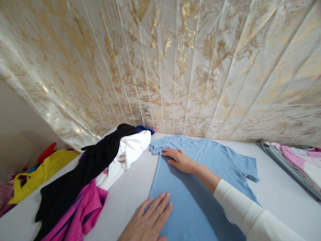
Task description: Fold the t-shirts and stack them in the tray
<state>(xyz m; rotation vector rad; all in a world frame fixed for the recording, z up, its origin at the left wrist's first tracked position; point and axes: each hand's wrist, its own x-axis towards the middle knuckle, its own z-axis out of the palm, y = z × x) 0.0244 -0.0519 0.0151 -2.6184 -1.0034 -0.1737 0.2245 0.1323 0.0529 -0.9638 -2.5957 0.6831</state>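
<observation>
A light blue short-sleeved T-shirt [200,197] lies spread on the white table, its two sleeves toward the far side. My right hand [179,160] rests on it near the left sleeve, fingers stretched out over the side edge. Closer to me, my left hand [151,214] lies flat across the shirt's left edge with its fingers extended. Neither hand grips the fabric. The shirt's lower end runs out of view at the bottom, and my right arm in a white sleeve covers part of it.
Left on the white table [122,204] is a loose heap with a black garment [82,174], a white garment [135,147] and a pink garment [87,207]. Yellow cloth [47,167] lies beyond the left edge. Folded clothes [296,160] are stacked at right. A gold-patterned curtain [170,67] hangs behind.
</observation>
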